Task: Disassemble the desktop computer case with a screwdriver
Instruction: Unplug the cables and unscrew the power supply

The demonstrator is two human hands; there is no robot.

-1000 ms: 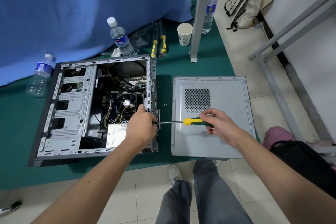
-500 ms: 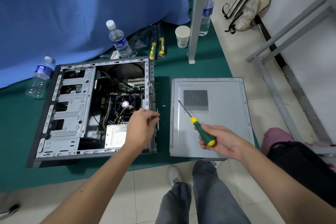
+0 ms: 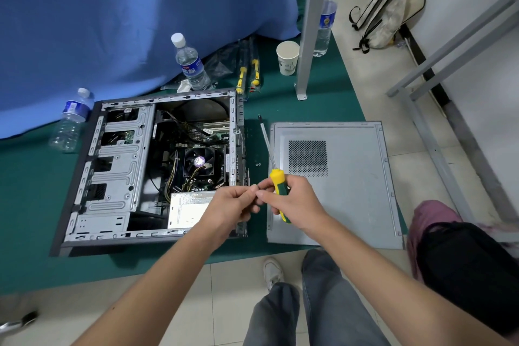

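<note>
While the computer case (image 3: 151,168) lies open on its side on the green worktop (image 3: 31,205), we note its removed side panel (image 3: 345,177) lying flat just to the right of it, with two small screws (image 3: 258,164) on the mat between them. Our right hand (image 3: 292,202) grips the screwdriver (image 3: 276,185) by its yellow-and-green handle, fingers curled round it, shaft pointing away toward the far side and the tip free of any part. Our left hand (image 3: 233,208) sits just beside the right, over the near right corner of the case; its fingertips are pinched narrow together and meet the right hand's, but we cannot tell whether anything is held between them. Inside the case the CPU fan (image 3: 200,161) is exposed. Far of the case: two water bottles (image 3: 192,64), a paper cup (image 3: 287,57), spare screwdrivers (image 3: 248,71).
</note>
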